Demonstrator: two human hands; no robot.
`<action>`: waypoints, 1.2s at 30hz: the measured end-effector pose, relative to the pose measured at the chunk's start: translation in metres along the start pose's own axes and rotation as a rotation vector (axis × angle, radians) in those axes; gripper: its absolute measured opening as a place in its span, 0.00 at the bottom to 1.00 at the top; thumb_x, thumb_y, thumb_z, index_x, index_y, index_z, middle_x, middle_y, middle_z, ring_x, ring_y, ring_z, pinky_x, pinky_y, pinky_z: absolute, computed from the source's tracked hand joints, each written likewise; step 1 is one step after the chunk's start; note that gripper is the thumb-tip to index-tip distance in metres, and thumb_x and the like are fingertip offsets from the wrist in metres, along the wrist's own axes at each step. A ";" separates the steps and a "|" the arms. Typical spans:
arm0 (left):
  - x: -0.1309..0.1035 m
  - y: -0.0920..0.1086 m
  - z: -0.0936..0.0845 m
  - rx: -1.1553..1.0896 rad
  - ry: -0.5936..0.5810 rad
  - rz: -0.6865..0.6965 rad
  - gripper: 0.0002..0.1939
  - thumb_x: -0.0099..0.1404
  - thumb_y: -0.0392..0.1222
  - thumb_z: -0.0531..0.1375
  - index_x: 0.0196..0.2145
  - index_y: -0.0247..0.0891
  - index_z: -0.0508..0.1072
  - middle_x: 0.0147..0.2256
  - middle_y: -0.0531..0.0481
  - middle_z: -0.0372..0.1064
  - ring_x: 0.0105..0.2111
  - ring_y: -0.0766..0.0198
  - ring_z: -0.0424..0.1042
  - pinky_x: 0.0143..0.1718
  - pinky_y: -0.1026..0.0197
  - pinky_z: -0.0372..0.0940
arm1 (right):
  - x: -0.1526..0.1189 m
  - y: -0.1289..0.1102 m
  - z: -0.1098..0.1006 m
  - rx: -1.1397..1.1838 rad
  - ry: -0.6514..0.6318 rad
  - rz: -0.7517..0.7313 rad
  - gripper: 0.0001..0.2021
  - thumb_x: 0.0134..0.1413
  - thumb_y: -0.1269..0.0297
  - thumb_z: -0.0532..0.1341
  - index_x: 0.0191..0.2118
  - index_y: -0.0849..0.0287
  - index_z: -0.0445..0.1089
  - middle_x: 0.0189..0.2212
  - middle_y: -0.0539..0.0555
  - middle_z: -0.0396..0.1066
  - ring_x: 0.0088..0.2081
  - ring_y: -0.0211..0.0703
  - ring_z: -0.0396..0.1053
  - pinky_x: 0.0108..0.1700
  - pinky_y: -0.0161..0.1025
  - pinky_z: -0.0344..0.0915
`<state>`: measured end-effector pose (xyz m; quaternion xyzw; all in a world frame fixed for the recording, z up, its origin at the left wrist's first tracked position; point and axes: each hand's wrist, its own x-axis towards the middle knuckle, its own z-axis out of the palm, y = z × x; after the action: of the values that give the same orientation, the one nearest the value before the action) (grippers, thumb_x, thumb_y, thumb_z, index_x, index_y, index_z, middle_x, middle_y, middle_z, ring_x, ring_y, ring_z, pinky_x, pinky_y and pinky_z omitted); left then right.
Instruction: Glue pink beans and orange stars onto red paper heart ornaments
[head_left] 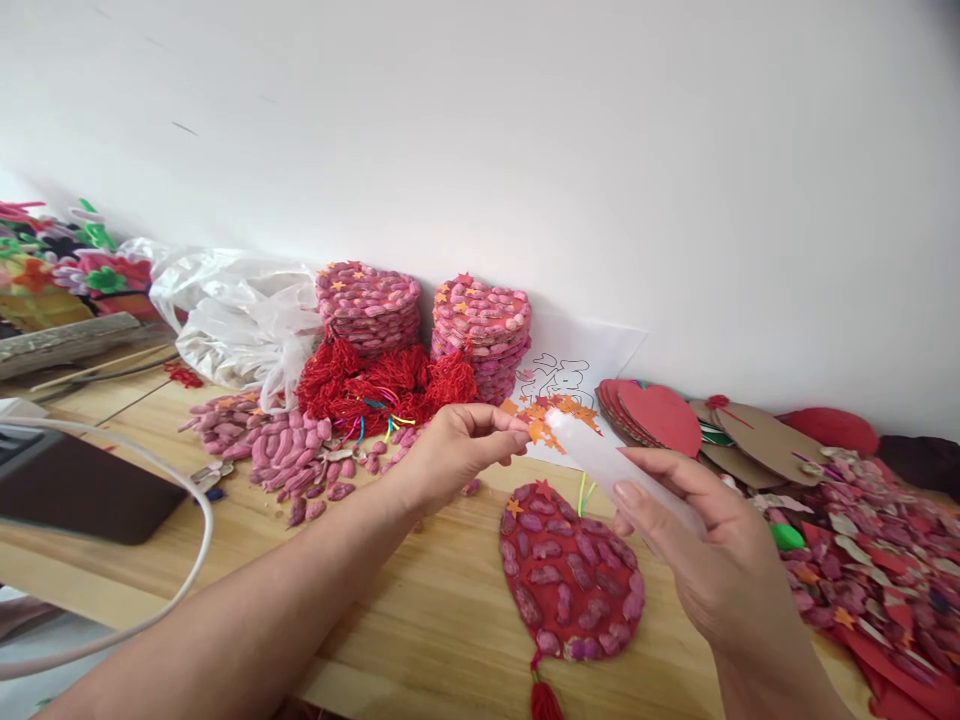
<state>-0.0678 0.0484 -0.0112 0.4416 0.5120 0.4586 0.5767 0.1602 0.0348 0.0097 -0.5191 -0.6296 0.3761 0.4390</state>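
Observation:
My left hand (480,440) is closed in a pinch, with an orange star (538,430) at its fingertips; the pile of stars behind partly blurs its outline. Wrapped in my right hand (690,520) is a white translucent glue bottle (600,457), its tip close to that star. Orange and red stars (574,408) lie on a white sheet (615,350) printed with an outlined character. Below my hands, a red heart (562,590) covered with pink-dyed peanuts lies on the table. It carries two stars at its upper left and a red tassel (545,698) at its point.
Two stacks of peanut-covered pieces (367,300) stand against the wall behind red tassels (375,375). Loose peanuts (285,445) and a plastic bag (232,310) lie left. At right are red and cardboard discs (660,415) and a shell heap (885,550). A white cable (201,540) curves at left.

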 end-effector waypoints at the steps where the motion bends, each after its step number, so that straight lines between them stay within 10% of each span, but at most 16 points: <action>1: 0.001 0.000 -0.001 -0.030 -0.004 -0.007 0.16 0.55 0.52 0.69 0.35 0.38 0.78 0.24 0.56 0.67 0.16 0.77 0.53 0.16 0.70 0.49 | 0.002 0.004 -0.002 0.057 -0.030 0.014 0.18 0.52 0.50 0.67 0.44 0.56 0.76 0.25 0.53 0.74 0.24 0.41 0.70 0.23 0.35 0.66; 17: 0.000 0.000 -0.001 -0.062 -0.007 0.101 0.17 0.55 0.51 0.70 0.35 0.35 0.77 0.24 0.56 0.68 0.16 0.77 0.53 0.15 0.70 0.48 | 0.003 0.000 -0.002 0.147 -0.182 0.256 0.23 0.49 0.45 0.67 0.42 0.60 0.76 0.23 0.53 0.71 0.23 0.39 0.66 0.21 0.33 0.55; 36: 0.003 0.002 0.000 -0.149 -0.020 0.034 0.15 0.51 0.50 0.71 0.30 0.36 0.78 0.22 0.54 0.68 0.17 0.76 0.54 0.18 0.69 0.49 | -0.001 0.001 0.001 0.038 -0.069 0.064 0.16 0.54 0.51 0.66 0.44 0.54 0.75 0.37 0.54 0.78 0.29 0.43 0.72 0.27 0.35 0.63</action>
<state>-0.0683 0.0516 -0.0097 0.4107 0.4630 0.5008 0.6051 0.1596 0.0339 0.0077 -0.5173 -0.6202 0.4194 0.4145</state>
